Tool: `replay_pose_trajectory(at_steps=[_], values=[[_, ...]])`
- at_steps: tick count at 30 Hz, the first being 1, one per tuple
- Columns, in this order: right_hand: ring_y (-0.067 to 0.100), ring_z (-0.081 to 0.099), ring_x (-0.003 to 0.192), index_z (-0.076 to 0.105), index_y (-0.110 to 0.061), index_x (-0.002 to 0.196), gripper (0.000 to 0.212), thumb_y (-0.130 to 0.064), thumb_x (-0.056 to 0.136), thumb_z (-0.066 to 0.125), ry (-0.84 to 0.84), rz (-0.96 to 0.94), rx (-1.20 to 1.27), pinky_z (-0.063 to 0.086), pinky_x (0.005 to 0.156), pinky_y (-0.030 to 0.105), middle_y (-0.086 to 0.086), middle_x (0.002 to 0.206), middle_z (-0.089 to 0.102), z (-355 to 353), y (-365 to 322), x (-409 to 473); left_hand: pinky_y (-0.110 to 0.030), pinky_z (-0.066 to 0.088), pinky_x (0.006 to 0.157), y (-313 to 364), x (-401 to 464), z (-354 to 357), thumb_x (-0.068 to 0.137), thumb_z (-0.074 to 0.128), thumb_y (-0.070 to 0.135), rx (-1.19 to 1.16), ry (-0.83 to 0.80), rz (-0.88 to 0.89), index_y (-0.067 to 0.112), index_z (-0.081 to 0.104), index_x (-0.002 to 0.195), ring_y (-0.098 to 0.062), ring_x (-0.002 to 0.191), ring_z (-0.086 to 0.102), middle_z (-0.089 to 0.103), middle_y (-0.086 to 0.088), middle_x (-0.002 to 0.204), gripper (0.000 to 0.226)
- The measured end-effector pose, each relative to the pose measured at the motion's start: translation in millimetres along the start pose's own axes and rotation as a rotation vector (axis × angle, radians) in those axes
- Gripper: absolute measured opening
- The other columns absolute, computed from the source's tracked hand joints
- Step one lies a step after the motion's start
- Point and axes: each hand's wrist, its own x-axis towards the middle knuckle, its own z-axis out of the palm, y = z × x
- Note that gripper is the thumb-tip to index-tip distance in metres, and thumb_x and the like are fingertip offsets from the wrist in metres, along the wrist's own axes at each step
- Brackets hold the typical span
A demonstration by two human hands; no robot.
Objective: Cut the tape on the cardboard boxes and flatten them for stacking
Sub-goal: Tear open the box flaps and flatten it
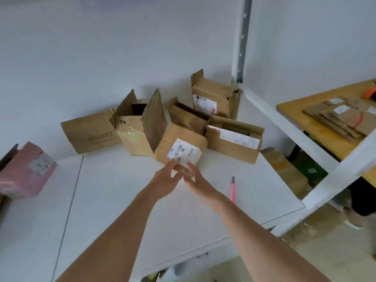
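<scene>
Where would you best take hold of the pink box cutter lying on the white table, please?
Grip the pink box cutter around its pink handle, coming from the near end with the right hand; the grey blade tip points away towards the boxes.

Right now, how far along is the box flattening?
Done: a stack of flattened cardboard lies on the wooden shelf. In hand: both hands, left and right, reach the small labelled brown box. Left: the brown boxes behind it, still standing. The pink-handled cutter lies unused on the white table.

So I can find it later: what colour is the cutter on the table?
Pink, with a grey tip, in the head view: cutter.
</scene>
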Motion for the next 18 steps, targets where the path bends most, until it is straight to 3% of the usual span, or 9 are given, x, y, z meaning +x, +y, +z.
replay_pose_trajectory(at_steps=[2,4,8,10,13,16,18], values=[[0.018,0.031,0.144,0.006,-0.016,0.156,0.069,-0.037,0.103,0.044,0.05,0.046,0.032,0.034,0.105,0.028,0.003,0.16,0.025,-7.2,-6.7,4.3,-0.024,0.036,0.095,1.8,-4.8,-3.3,0.102,0.044,0.038,0.022,-0.022,-0.039,0.031,0.034,0.149,-0.02,0.13,0.046,0.044,0.001,0.15,0.049],[0.019,0.033,0.143,0.007,-0.022,0.157,0.068,-0.042,0.103,0.044,0.088,0.102,0.066,0.034,0.108,0.031,0.001,0.16,0.026,-17.7,-7.7,15.3,-0.023,0.028,0.097,0.1,-3.1,-9.6,0.103,0.043,0.038,0.043,-0.014,-0.059,0.033,0.031,0.151,-0.022,0.14,0.036,0.037,0.0,0.154,0.05],[0.02,0.041,0.136,0.031,-0.024,0.15,0.056,-0.05,0.101,0.041,0.141,0.07,0.007,0.039,0.105,0.034,0.003,0.152,0.039,-33.2,1.7,41.6,-0.027,0.032,0.102,-1.9,16.8,-19.9,0.103,0.045,0.03,0.023,0.151,-0.004,0.032,0.04,0.145,-0.023,0.137,0.04,0.042,0.002,0.15,0.043],[0.023,0.042,0.134,0.035,-0.023,0.148,0.054,-0.049,0.101,0.041,0.155,0.075,-0.007,0.037,0.1,0.032,0.007,0.149,0.041,-35.7,7.2,54.2,-0.036,0.03,0.112,-1.6,32.9,-23.0,0.103,0.044,0.03,0.011,0.207,0.004,0.035,0.037,0.148,-0.025,0.146,0.027,0.027,-0.001,0.159,0.046],[0.03,0.033,0.141,0.029,-0.025,0.153,0.063,-0.058,0.1,0.035,0.166,0.098,-0.1,0.031,0.114,0.041,0.011,0.152,0.035,-37.0,14.6,71.2,-0.047,0.018,0.12,-6.6,55.6,-21.6,0.104,0.041,0.038,-0.008,0.198,-0.025,0.036,0.034,0.151,-0.024,0.151,0.007,0.01,-0.01,0.164,0.047],[0.03,0.03,0.142,0.027,-0.024,0.153,0.065,-0.06,0.1,0.032,0.171,0.064,-0.254,0.026,0.116,0.049,0.01,0.153,0.037,-33.3,16.6,71.9,-0.038,0.026,0.117,-12.7,56.8,-9.7,0.102,0.045,0.038,-0.128,0.206,-0.066,0.022,0.05,0.143,-0.026,0.142,0.031,0.027,-0.012,0.157,0.044],[0.025,0.037,0.138,0.026,-0.026,0.152,0.062,-0.057,0.1,0.037,0.153,-0.011,-0.152,0.031,0.114,0.045,0.004,0.151,0.04,-26.6,15.3,61.5,-0.035,0.039,0.107,-15.3,40.0,-4.1,0.102,0.049,0.032,-0.223,0.274,-0.026,0.015,0.06,0.131,-0.025,0.128,0.048,0.049,-0.011,0.14,0.035]])
